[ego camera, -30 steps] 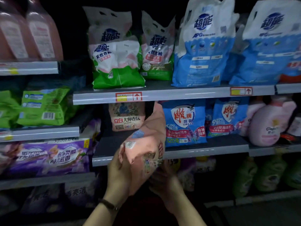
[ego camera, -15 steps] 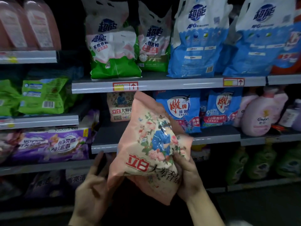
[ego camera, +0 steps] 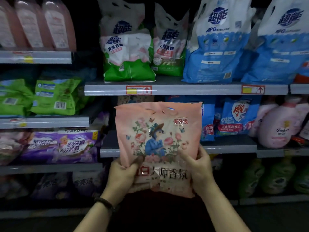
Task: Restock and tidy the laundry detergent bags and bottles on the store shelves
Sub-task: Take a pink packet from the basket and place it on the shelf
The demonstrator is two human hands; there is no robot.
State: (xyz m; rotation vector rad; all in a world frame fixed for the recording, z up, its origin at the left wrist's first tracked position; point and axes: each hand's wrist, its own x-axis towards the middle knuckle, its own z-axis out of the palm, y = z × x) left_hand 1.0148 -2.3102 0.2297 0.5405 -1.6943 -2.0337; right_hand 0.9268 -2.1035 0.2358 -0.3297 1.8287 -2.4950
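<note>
2 closed grips: left hand [ego camera: 122,177] and right hand [ego camera: 199,169] clasp the pink bag [ego camera: 160,131], now turned upright, label forward, seemingly ready for the shelf [ego camera: 229,144].

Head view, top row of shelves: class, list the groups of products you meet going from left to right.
pink bottles → green-and-white bags → blue-and-white bags

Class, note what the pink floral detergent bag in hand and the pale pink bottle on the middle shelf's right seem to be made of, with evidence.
The pink floral detergent bag looks like thin glossy plastic film: glare patches, creases where the left hand and right hand grip it. The pale pink bottle is likely rigid moulded plastic: smooth rounded body, soft sheen.
</note>
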